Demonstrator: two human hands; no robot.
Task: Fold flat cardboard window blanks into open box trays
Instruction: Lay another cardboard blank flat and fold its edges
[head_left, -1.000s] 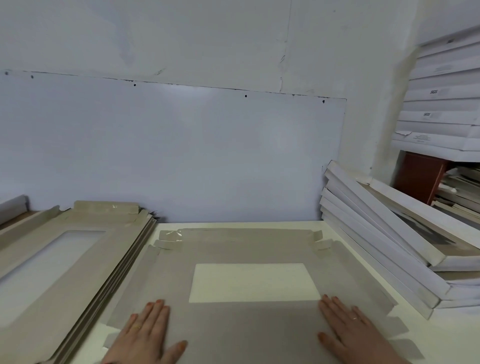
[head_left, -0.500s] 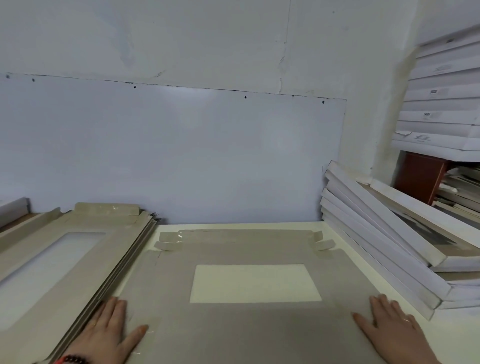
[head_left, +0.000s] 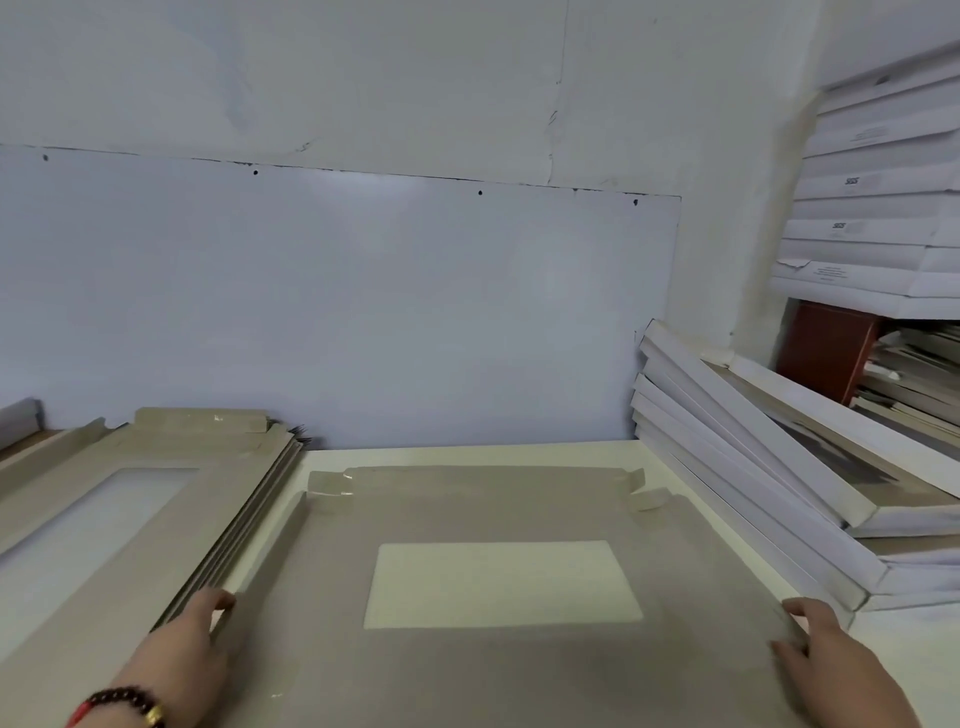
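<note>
The cardboard blank (head_left: 519, 499) is lying flat on the table (head_left: 467, 454) between the stacks, the left hand (head_left: 187, 644) and right hand (head_left: 826, 649) curling fingers round its side flaps, seemingly raising walls, corner tabs likely tucking in next.

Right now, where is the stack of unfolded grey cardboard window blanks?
In the head view the stack of flat grey cardboard window blanks lies at the left, beside the grey blank being folded and just left of the left hand.
</note>
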